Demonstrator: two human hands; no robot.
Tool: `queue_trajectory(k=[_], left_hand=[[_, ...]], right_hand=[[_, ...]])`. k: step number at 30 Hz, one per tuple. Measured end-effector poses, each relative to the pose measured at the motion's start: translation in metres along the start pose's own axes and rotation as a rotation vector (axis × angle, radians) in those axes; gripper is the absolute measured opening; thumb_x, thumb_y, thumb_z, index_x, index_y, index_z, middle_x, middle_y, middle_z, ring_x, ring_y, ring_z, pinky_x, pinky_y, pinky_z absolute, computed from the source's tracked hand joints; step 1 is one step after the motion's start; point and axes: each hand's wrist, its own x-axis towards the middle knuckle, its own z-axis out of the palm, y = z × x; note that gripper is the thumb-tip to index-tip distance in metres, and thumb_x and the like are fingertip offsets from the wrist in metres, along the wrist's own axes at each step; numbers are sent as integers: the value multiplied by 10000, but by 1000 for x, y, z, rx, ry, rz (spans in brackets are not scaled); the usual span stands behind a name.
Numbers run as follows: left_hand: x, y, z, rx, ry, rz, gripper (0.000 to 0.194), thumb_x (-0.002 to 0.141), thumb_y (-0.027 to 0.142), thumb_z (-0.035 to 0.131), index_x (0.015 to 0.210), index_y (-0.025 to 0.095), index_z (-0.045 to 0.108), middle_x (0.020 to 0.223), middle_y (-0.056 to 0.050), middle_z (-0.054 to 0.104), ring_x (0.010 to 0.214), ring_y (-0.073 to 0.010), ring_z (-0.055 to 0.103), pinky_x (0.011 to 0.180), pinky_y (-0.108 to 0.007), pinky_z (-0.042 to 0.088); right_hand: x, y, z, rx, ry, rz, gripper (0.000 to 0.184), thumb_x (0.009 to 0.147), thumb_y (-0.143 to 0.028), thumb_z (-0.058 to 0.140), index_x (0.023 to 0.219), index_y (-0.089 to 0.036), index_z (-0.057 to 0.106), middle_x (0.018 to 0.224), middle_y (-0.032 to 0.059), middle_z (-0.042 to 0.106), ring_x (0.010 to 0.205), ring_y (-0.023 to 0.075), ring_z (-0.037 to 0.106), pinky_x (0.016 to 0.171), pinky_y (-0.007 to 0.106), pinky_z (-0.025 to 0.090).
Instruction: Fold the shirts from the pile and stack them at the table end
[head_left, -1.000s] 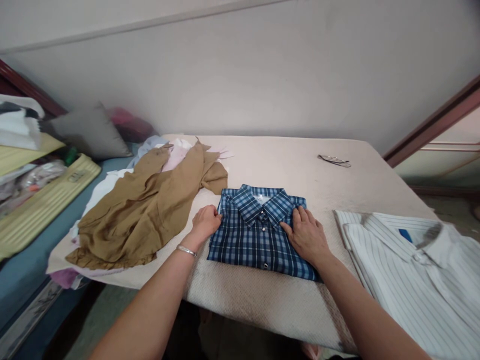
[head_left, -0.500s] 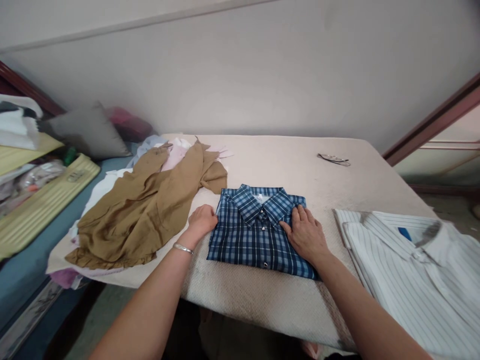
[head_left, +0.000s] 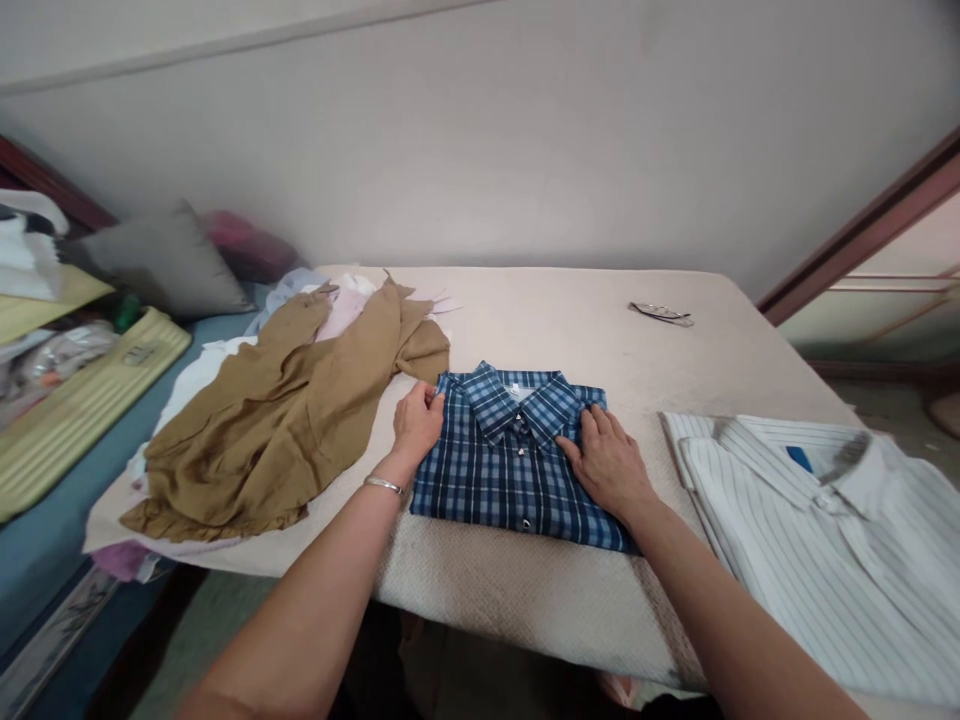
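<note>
Forearms (head_left: 315, 590) reach in from seven and five o'clock, the left hand (head_left: 418, 421) curled at the ten-o'clock corner of the folded plaid shirt (head_left: 499, 490), whether gripping cloth I cannot tell, the right hand (head_left: 609, 462) flat, fingers extended, over the three-o'clock edge. The shirt lies on the surface (head_left: 547, 325) between both hands' fingers. Half a second ago the left hand was lower, at the shirt's nine o'clock.

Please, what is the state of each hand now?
Left hand: curled at the plaid shirt; grip cannot be told.
Right hand: open, resting on the plaid shirt.
</note>
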Motion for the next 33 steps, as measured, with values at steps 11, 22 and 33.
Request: queue_trajectory(k=[11,22,33], left_hand=[[-25,10,6,303,-2,489,189,1001,251,407,1001,197,589,1127,-113,624,1092,-252,556,923,-364,446],[-33,11,23,289,5,561,389,1017,388,413,1299,148,531,1433,-164,531,1317,-289,474,1100,-464,362],[-72,13,15,220,76,520,578,1036,451,313,1456,77,450,1583,-214,379,1486,-317,310,1185,-547,275]], right_hand=[[0,1,-4,17,-12,-5,686,1017,-545,271,1454,-44,442,1515,251,436,1411,371,365,1090,529,366],[-1,-13,-13,-8,10,-203,675,1014,-604,296,1564,-215,351,1660,111,259,1519,320,215,1188,547,228],[-18,-41,-22,96,-48,-285,711,997,-653,315,1582,-250,335,1671,86,233,1544,313,138,1204,570,195]])
